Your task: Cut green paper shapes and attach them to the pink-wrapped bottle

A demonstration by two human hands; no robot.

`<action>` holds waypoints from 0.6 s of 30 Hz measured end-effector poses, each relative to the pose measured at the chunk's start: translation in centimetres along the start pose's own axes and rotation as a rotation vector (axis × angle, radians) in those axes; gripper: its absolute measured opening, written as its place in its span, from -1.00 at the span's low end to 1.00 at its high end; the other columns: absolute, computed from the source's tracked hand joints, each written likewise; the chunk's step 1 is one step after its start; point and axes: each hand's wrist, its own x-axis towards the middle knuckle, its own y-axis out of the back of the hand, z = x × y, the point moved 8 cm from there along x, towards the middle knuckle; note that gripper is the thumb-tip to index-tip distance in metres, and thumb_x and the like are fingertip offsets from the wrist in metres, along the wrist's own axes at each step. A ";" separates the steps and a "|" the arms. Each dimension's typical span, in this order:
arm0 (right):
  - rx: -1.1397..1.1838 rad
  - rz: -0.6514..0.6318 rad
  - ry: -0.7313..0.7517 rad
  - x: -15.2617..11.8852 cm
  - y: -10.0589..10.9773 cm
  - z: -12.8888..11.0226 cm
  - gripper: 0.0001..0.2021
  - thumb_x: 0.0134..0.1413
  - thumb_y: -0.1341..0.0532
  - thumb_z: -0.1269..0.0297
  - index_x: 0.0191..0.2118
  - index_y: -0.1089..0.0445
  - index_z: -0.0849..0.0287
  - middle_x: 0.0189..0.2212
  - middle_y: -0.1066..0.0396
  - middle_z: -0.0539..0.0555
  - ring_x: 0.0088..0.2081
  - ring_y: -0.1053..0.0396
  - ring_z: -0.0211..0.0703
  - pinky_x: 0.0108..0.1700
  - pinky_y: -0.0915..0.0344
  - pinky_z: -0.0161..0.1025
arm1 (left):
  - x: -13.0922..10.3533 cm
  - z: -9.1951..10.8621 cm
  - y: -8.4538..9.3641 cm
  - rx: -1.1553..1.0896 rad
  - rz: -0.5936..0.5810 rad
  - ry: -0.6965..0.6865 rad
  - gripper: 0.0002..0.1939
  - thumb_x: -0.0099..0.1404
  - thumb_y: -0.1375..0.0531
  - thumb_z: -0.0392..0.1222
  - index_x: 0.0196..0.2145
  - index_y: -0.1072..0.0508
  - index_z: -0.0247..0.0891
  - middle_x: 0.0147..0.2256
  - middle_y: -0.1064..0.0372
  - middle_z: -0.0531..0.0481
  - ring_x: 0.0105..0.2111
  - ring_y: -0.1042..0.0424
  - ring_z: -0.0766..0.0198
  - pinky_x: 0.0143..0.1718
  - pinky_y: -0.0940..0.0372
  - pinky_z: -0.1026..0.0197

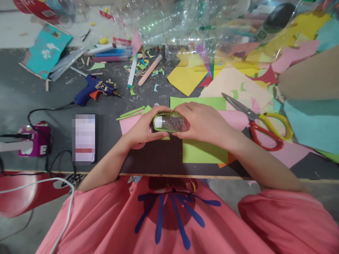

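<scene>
A small clear plastic bottle (169, 122) lies sideways between the left hand (144, 127) and right hand (205, 121) above a green paper sheet (203, 150), yellow-and-red-handled scissors (261, 121) to its right, a blue glue gun (92, 89) behind left.

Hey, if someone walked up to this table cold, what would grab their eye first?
Probably the two hands at the centre, the left hand and right hand together gripping a small clear bottle wrapped in a green paper strip. Next, the red-and-yellow scissors lying to the right, and the blue glue gun at the upper left among paper scraps.
</scene>
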 end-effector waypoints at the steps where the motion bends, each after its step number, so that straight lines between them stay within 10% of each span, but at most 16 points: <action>1: 0.000 0.014 -0.005 0.0 0.2 0.2 -0.55 -0.04 -0.30 0.13 -0.05 -0.35 0.28 -0.18 -0.48 0.25 -0.18 -0.42 0.10 -0.26 -0.22 -0.17 | 0.0 -0.1 0.2 -0.056 0.027 -0.003 -0.33 0.09 -0.26 0.26 0.03 -0.36 -0.20 0.01 -0.38 -0.14 0.02 -0.38 0.07 0.06 -0.26 0.09; 8: -0.027 0.127 -0.054 -0.6 2.1 1.4 -0.53 -0.06 -0.30 0.07 -0.05 -0.35 0.24 -0.17 -0.49 0.23 -0.14 -0.43 0.13 -0.25 -0.27 -0.13 | -0.2 -2.0 1.0 -0.540 0.318 0.179 -0.47 0.15 -0.17 0.33 -0.16 -0.45 -0.17 -0.25 -0.42 -0.01 -0.29 -0.42 0.29 -0.28 -0.32 0.26; 18: -0.011 0.150 -0.044 -0.7 2.4 0.8 -0.57 -0.03 -0.29 0.08 -0.07 -0.35 0.23 -0.17 -0.48 0.23 -0.14 -0.42 0.13 -0.21 -0.31 -0.08 | -0.1 -2.9 0.4 -0.754 0.329 0.352 -0.60 0.05 -0.36 0.04 -0.20 -0.38 -0.13 -0.35 -0.39 0.09 -0.32 -0.44 0.32 -0.27 -0.33 0.25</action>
